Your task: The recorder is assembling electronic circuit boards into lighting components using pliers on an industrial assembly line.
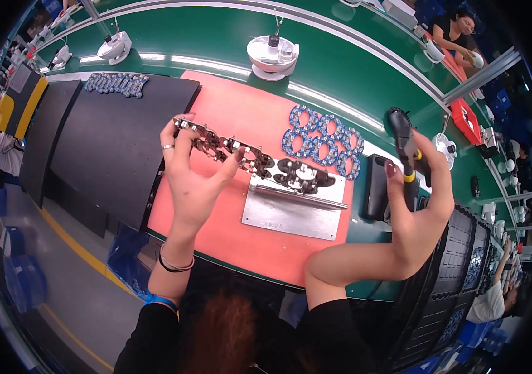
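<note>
Reddish hair (225, 327), bottom edge | hands: left hand (192, 186) pinching dark board strip (233, 144) | right hand (420, 209) gripping black-and-yellow tool (408, 167)

Long workbench with glossy green top (203, 37) spans the upper view, its edges bowed by the lens. Elongated white light reflections (207, 63) lie along it. Silvery metal frame bar (484, 75), upper right, slanted in view. Lower left: smooth grey floor (79, 293) with yellow stripe (76, 242); blue plastic items (26, 283) beyond, exact kind unclear.

White round device (269, 58), red tray (465, 119)
</note>
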